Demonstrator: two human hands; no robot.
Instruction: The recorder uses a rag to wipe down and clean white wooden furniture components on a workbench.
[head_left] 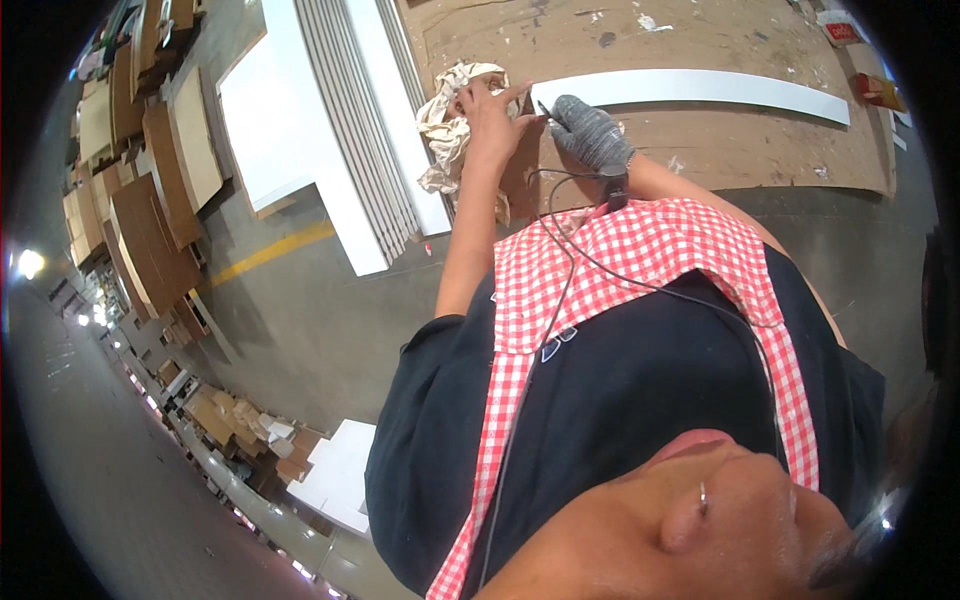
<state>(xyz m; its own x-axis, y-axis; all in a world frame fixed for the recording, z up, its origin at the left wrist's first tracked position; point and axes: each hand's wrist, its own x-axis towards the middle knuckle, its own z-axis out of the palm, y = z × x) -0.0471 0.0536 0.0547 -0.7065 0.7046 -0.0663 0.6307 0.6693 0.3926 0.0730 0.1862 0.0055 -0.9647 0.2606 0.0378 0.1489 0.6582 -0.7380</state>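
My bare left hand (490,122) is over a crumpled cream cloth (440,135), with its fingers apart. Its index finger and thumb point toward the near end of a long white strip (690,88). On my right hand (592,135) is a grey knitted glove. That hand is closed around a thin dark tool (544,108), whose tip is close to the strip's left end. The exact kind of tool is too small to make out. The strip lies flat across a brown, stained work surface (640,160).
Long white panels and stacked strips (345,120) run along the left of the work surface. A red and yellow package (880,92) sits at its far right. Brown boards (150,240) stand in piles on the grey floor, left. A thin black cable (570,265) hangs over my checked apron (640,245).
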